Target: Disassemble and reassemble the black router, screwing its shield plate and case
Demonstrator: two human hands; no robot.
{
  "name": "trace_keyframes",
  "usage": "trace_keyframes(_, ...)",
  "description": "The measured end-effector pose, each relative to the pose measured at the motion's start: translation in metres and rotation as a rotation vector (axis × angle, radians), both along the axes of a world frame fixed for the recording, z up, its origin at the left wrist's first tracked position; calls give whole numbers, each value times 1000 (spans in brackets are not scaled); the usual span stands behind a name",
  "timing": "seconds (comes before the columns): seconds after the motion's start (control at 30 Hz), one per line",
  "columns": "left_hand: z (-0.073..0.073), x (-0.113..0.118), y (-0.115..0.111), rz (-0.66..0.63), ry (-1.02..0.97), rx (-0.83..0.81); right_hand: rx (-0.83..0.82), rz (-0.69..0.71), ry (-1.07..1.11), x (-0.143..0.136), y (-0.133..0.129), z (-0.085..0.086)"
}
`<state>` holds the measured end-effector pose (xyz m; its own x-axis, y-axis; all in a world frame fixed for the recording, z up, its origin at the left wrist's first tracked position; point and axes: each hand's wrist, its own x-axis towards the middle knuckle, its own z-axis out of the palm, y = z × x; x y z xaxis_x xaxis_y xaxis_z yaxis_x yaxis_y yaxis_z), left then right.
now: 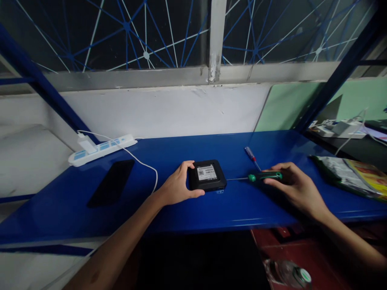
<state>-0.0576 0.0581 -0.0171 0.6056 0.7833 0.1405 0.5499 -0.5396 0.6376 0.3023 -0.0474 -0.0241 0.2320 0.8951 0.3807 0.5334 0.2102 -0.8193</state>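
Left hand (179, 183) has the black box (207, 176) pinched on or just over the bench (211, 211), probably to steady it; right hand (299, 187) pinches the green screwdriver (266, 176) sideways, shaft lined up with the box's edge.

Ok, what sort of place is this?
Probably a dorm-style room or similar shared study space, though I can't be sure: a blue metal frame flanks the blue desktop, and a white power strip lies on it.
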Motion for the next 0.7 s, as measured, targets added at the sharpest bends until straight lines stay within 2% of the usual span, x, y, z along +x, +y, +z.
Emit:
trace_keyframes(0.1, -2, 0, 1, 5, 0, 1, -52, 21, -284, 2, -14, -2)
trace_keyframes(0.2, -3, 0, 1, 11, 8, -1, 77, 111, -441, -6, -24, 4)
trace_keyframes(0.3, -2, 1, 1, 17, 22, -4, 162, 192, -501, -19, -27, 12)
trace_keyframes(0.4, -1, 1, 1, 18, 24, -19, 162, 247, -541, -26, -21, 18)
trace_keyframes(0.7, -1, 0, 2, 31, 31, -33, 105, 357, -610, -16, -2, 28)
